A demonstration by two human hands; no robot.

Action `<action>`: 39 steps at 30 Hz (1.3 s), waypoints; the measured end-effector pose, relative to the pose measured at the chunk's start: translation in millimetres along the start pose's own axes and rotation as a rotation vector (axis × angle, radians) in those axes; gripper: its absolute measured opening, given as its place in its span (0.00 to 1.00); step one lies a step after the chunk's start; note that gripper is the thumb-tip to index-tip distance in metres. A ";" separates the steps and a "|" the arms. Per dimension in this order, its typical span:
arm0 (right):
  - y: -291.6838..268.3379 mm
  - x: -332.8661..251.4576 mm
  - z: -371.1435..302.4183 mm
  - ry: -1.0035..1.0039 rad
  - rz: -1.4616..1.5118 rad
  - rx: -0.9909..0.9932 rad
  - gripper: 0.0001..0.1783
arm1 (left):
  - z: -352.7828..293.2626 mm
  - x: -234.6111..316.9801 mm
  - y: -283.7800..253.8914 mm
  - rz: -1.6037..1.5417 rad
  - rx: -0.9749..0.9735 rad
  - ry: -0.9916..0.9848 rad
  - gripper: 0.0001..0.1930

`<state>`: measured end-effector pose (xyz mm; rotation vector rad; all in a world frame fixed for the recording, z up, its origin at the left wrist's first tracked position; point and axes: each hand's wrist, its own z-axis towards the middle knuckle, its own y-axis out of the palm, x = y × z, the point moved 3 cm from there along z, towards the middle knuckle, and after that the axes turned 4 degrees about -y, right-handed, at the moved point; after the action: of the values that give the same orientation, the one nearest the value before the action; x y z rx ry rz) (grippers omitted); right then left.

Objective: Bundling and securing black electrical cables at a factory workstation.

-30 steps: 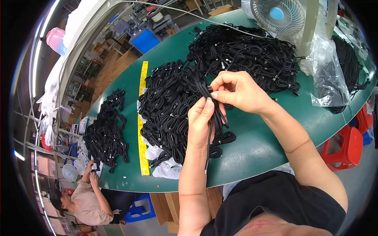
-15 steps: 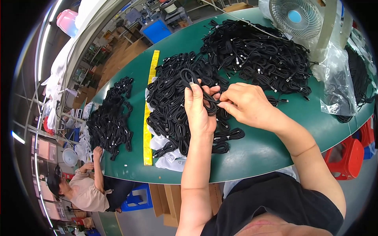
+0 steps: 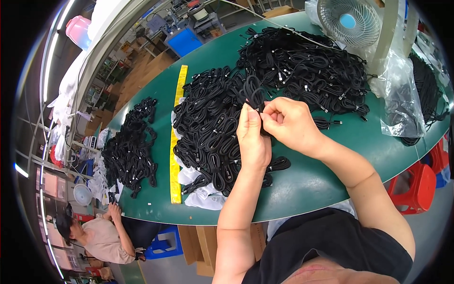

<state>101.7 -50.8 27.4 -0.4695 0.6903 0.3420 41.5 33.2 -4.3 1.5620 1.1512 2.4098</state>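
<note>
My left hand (image 3: pixel 253 137) and my right hand (image 3: pixel 288 122) meet above the green table (image 3: pixel 321 175), both pinching a coiled black cable (image 3: pixel 253 93) that loops up from between the fingers. Under the hands lies a heap of bundled black cables (image 3: pixel 213 132). A larger loose pile of black cables (image 3: pixel 302 66) spreads behind my right hand.
A yellow measuring strip (image 3: pixel 176 137) runs along the table left of the bundles, and another cable pile (image 3: pixel 130 146) lies beyond it. White bags (image 3: pixel 203 196) poke out under the bundles. A fan (image 3: pixel 349 21) and clear plastic bags (image 3: pixel 402 99) stand at right. A seated person (image 3: pixel 101 234) is at lower left.
My two hands have stayed together on the cable while its loop shifted from hanging below the hands to standing above them. The view has tilted slightly.
</note>
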 end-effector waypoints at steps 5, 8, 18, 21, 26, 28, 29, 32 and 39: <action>0.7 -5.0 -3.1 0.019 -0.116 -0.150 0.07 | 6.8 15.7 -13.3 0.030 0.032 0.146 0.15; 4.2 -0.6 -1.7 0.011 -0.073 -0.157 0.07 | 2.0 9.8 -10.1 0.026 -0.017 0.113 0.14; -1.2 2.4 -0.6 0.038 -0.107 -0.129 0.08 | -1.6 6.8 1.0 -0.032 -0.053 0.034 0.16; -3.4 1.3 0.4 0.098 0.019 -0.106 0.08 | -2.4 4.4 -0.2 -0.025 -0.035 0.026 0.17; -24.1 5.0 13.4 0.223 0.342 0.066 0.12 | -3.2 8.5 1.9 0.150 -0.021 0.011 0.22; -40.2 0.1 19.3 0.246 0.189 0.033 0.19 | -6.1 12.7 3.5 0.361 0.066 0.058 0.26; -39.6 1.8 20.0 0.247 0.190 0.034 0.19 | -5.6 12.2 -0.4 0.362 0.066 0.056 0.26; -42.2 1.8 21.7 0.022 -0.016 -0.078 0.29 | -4.7 21.7 0.5 1.143 0.097 0.485 0.25; -40.5 12.8 20.6 0.003 -0.231 -0.183 0.23 | -4.2 24.1 9.5 1.256 -0.104 0.504 0.20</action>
<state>140.0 -72.3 44.8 -0.7172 0.6029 0.1873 29.6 34.0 19.1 2.0526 -0.1706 3.6373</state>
